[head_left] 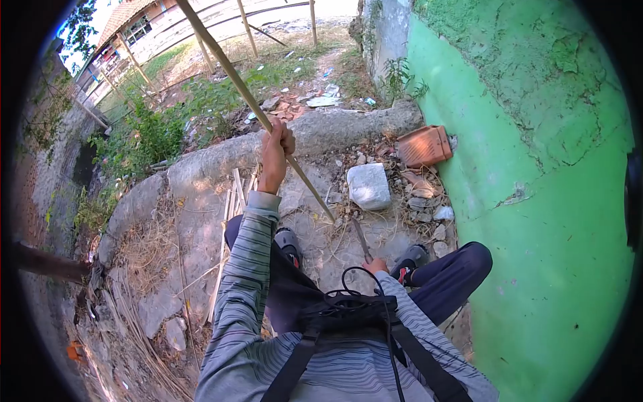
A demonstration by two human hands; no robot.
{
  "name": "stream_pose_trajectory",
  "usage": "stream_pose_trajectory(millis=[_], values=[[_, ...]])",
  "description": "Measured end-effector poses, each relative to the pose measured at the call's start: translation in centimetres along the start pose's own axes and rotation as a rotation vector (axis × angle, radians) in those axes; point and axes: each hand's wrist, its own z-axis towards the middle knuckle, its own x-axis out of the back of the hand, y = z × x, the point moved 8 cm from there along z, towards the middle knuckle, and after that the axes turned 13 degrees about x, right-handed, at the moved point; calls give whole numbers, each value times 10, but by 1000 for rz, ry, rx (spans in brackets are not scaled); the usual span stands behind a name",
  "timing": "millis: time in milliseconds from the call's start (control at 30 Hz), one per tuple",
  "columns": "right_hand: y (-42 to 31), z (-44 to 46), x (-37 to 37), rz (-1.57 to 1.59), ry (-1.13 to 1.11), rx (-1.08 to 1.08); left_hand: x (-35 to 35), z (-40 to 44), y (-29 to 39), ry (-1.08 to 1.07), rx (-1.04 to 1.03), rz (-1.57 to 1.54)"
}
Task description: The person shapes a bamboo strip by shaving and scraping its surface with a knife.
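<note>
My left hand (276,153) is raised in front of me, its fingers wrapped round a long, thin bamboo pole (231,70). The pole slants from the upper left down to the ground, where its lower end rests near a pale stone block (369,186). Low between my knees, my right hand (376,265) is closed on the handle of a machete (360,238). Its dark blade points forward, with the tip close to the pole's lower end. The handle is mostly hidden by the fingers.
A bright green wall (536,221) rises close on my right. A reddish hollow brick (424,146) and rubble lie at its foot. Ahead curves a low concrete edge (221,149). Split bamboo strips (224,248) lie by my left leg. A black cable (388,321) hangs at my chest.
</note>
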Motion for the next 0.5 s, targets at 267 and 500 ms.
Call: stream_pose_trajectory(millis=[267,500], values=[[1,-9,5,45,-49,-32,64,14,-59,434,-102,-349],[-17,-16,33,91,-13,-6,67,6,-66,418,-163,-234]])
